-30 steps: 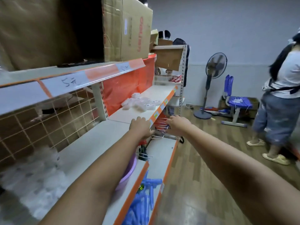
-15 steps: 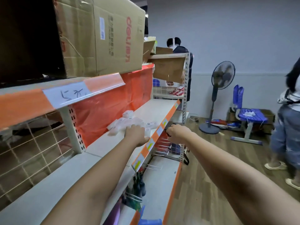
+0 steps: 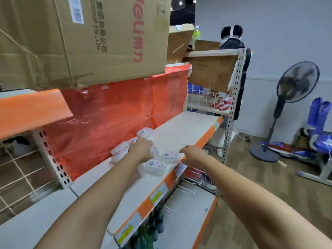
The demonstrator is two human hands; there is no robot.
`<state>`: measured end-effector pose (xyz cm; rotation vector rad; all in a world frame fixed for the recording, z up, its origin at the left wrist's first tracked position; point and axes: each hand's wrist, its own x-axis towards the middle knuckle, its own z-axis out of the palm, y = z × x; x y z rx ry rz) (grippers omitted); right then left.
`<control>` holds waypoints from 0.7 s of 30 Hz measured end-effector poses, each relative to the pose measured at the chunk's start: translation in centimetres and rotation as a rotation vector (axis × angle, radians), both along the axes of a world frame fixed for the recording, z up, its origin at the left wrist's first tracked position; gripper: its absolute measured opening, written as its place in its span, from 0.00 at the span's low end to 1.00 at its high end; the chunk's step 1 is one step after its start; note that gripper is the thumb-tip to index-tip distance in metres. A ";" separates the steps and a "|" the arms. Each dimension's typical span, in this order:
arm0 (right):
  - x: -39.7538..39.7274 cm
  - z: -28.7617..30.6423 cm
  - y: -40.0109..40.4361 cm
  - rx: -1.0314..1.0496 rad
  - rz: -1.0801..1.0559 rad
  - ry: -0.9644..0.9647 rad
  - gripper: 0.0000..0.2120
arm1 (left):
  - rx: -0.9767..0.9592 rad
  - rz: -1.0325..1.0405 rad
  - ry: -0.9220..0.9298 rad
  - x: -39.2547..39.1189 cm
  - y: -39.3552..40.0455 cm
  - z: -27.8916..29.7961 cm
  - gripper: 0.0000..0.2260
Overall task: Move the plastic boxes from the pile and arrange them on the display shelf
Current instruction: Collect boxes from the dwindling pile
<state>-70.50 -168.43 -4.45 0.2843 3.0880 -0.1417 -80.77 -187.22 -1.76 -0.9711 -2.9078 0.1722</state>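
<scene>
Several small clear plastic boxes with white labels lie on the white display shelf (image 3: 181,130). A loose pile of them (image 3: 119,151) sits against the orange backing, and one box (image 3: 144,132) lies just beyond it. My left hand (image 3: 142,150) reaches over the pile, its fingers curled round a clear box (image 3: 156,150) that is mostly hidden. My right hand (image 3: 192,155) is at the shelf's front edge, fingertips and thumb on the right end of a labelled box (image 3: 171,155). Another labelled box (image 3: 156,166) lies flat just in front of my left wrist.
A large cardboard carton (image 3: 107,38) overhangs the shelf from above. Wire hooks (image 3: 185,189) stick out under the shelf edge over a lower shelf. A standing fan (image 3: 287,105) and a blue chair (image 3: 319,126) are on the wooden floor to the right. A person (image 3: 231,40) stands behind the rack.
I have moved along the rack toward the orange-backed shelf. Both hands went from below the shelf edge up onto the shelf, among the boxes.
</scene>
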 end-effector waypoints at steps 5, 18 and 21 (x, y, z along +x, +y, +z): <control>-5.4 -1.5 2.3 -0.047 0.167 -0.038 0.20 | -0.020 0.057 -0.090 -2.9 2.4 -1.3 0.29; -10.2 -6.3 5.2 -0.288 0.361 -0.015 0.27 | 0.056 0.112 -0.080 -3.9 4.4 -3.9 0.25; -10.2 -6.5 5.8 -0.389 0.394 0.031 0.27 | 0.055 0.098 -0.048 -3.6 4.5 -3.8 0.23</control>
